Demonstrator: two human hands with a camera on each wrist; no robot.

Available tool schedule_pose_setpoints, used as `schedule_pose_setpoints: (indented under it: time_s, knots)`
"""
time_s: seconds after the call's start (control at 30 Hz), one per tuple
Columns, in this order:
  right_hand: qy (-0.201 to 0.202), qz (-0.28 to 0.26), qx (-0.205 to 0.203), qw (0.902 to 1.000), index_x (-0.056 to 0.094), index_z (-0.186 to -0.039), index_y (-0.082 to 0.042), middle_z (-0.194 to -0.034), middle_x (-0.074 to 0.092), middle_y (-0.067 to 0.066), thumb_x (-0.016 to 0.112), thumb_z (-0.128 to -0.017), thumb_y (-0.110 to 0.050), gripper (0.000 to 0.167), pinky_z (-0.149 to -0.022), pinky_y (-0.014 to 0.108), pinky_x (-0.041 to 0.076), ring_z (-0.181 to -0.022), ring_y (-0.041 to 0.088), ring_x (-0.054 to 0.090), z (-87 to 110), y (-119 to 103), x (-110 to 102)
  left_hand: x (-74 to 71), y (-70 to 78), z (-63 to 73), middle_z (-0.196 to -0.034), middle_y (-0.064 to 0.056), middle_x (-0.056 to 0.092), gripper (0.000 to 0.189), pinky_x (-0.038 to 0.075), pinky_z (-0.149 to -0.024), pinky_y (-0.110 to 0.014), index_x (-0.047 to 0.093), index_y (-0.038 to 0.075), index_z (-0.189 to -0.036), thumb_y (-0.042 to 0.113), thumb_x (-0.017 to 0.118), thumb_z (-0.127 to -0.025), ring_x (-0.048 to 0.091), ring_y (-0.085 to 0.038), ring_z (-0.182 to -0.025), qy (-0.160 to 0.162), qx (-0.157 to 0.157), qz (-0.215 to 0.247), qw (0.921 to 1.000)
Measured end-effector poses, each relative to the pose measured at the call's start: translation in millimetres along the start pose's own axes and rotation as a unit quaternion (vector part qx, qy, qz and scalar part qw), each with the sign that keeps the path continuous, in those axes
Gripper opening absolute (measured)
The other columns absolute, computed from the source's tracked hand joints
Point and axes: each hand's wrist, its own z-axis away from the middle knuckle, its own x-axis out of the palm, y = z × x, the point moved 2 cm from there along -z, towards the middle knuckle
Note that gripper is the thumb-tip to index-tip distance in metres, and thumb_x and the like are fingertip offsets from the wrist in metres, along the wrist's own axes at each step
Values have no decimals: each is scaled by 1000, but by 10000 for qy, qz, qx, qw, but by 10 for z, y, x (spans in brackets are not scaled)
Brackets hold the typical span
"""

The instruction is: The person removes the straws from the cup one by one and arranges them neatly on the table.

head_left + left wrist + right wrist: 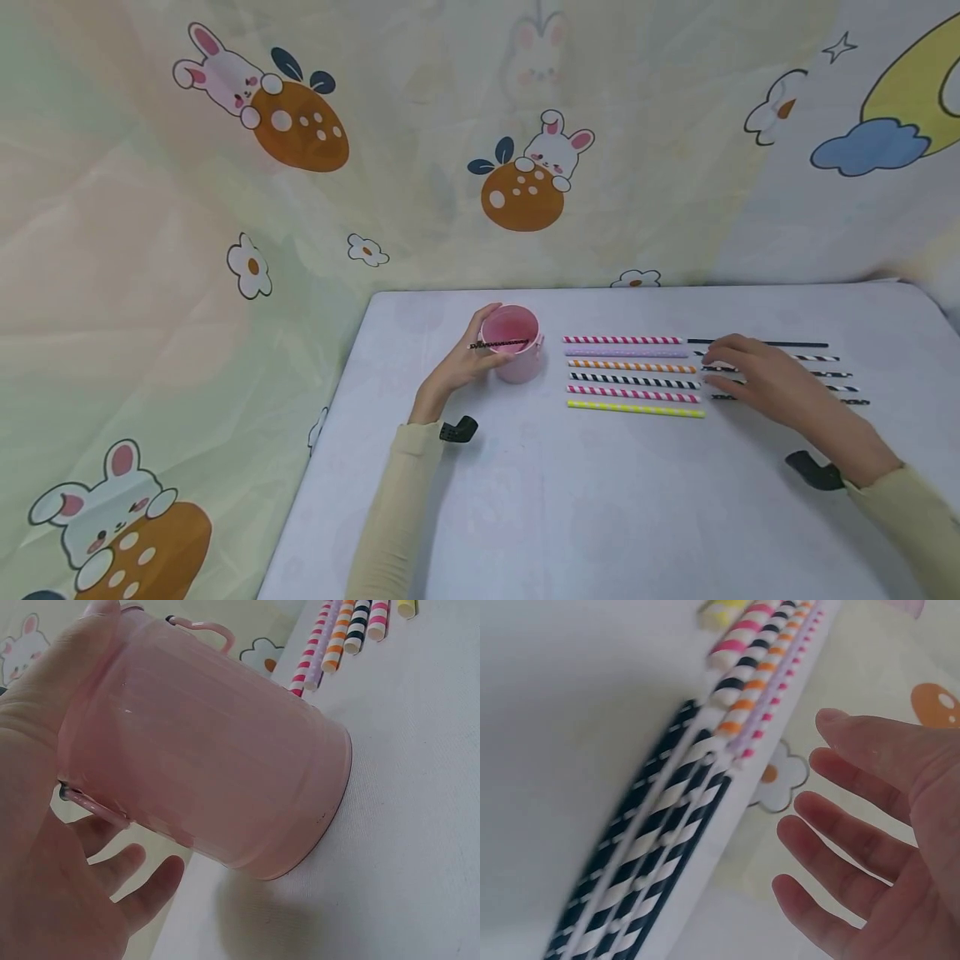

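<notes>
A small pink bucket (517, 367) with side handles stands at the back of the table, its mouth facing up in the head view. My left hand (465, 362) holds it by the side near the rim, thumb and fingers on either side. A black straw with light marks (498, 343) lies across the bucket's mouth and sticks out over the left hand. Over the row of black and black-and-white straws (358, 630) (641, 855) my right hand (772, 387) hovers, fingers spread apart and holding nothing; it covers the middle of those straws in the head view.
Beside the dark row lie several patterned straws, among them an orange striped straw (632, 366), a purple straw (626, 353) and a yellow straw (636, 409). The white-covered table (570, 508) meets a rabbit-print curtain (420, 150) at its back edge.
</notes>
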Motion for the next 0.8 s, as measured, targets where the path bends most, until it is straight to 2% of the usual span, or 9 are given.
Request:
schedule_pose_setpoints:
  time_s: [0.27,0.37,0.5,0.6,0.7,0.8]
  knots:
    - [-130,-260,-150,9995,71,-115,-9,-125,63,17,78,-88,-24,32,-93,58,52,-114,38,60,-229,-282,-100,-9,-36,4,-159,0,31,88,29,-117,-62,23,34,-155,15,77,-88,29,-25,-148,109,130,-110,9998]
    - [-113,-284,-259,9992,71,-115,-9,-125,63,17,79,-87,-25,33,-93,58,52,-113,38,61,-316,-375,-125,-8,-38,3,-158,2,32,88,31,-116,-62,23,32,-156,18,78,-88,30,-24,-147,112,132,-127,9998]
    - [-124,-345,-336,9988,71,-115,-10,-125,64,15,79,-88,-23,32,-92,56,53,-112,37,62,-412,-431,-136,3,-35,0,-157,3,32,90,32,-115,-62,21,25,-158,20,78,-88,31,-25,-147,92,135,-95,9998]
    - [-66,-403,-430,9982,71,-114,-11,-123,64,13,80,-87,-23,31,-92,55,54,-111,36,62,-479,-468,-149,5,-33,3,-158,5,31,89,30,-116,-62,23,30,-157,19,78,-88,30,-23,-147,116,125,-75,9998]
    - [72,-405,-639,9971,71,-111,-11,-121,65,12,81,-85,-21,30,-90,53,55,-108,34,63,-557,-535,-178,2,-34,8,-158,7,31,88,30,-116,-62,24,37,-154,18,78,-88,30,-22,-147,140,95,-72,9998]
    - [204,-375,-972,9943,71,-111,-10,-119,66,12,82,-85,-20,29,-88,51,56,-106,33,65,-649,-634,-211,-1,-38,6,-158,6,31,88,31,-116,-62,23,33,-156,18,78,-88,30,-22,-147,127,81,-66,9999]
